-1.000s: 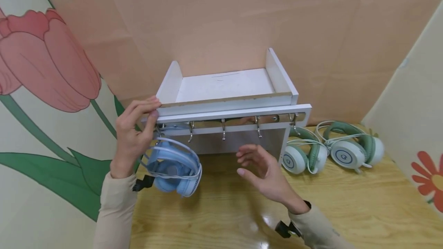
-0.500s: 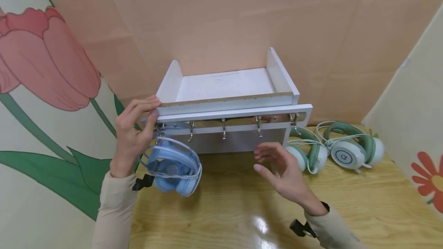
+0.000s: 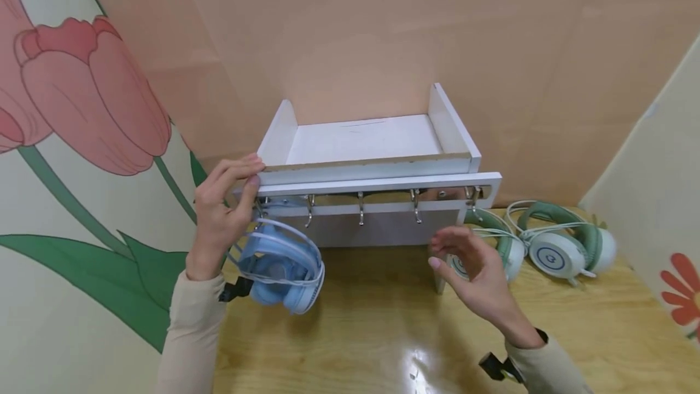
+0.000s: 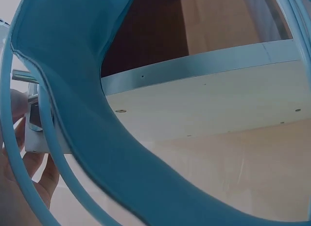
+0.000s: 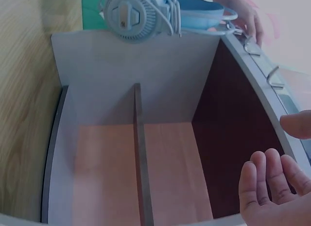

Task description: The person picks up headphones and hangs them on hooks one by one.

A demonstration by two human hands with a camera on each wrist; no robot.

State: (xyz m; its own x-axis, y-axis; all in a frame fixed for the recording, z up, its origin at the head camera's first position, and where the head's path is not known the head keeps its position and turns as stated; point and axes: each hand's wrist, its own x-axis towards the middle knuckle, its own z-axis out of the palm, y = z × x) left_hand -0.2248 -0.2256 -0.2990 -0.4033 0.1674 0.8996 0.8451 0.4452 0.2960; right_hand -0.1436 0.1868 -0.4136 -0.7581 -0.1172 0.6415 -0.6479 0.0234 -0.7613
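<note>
My left hand [image 3: 223, 214] grips the left end of the white shelf's hook rail [image 3: 377, 186], thumb in front and fingers on top. Below it, blue headphones [image 3: 281, 266] hang from the leftmost hook; in the left wrist view their blue headband [image 4: 82, 99] fills much of the picture. My right hand [image 3: 481, 278] is held in the air below the rail's right end, fingers loosely bent, thumb apart, holding nothing. In the right wrist view the right hand [image 5: 277, 187] is beside the rail, and the blue headphones [image 5: 138, 17] hang at the far end.
Two green and white headphones lie on the wooden table [image 3: 350, 345] right of the shelf, the farther one [image 3: 558, 254] whole in view, the nearer one partly behind my right hand. Several metal hooks [image 3: 361, 208] line the rail. Walls stand behind and at both sides.
My right hand has moved right along the rail, to in front of the nearer green and white headphones. My left hand keeps its grip. The head view has shifted slightly.
</note>
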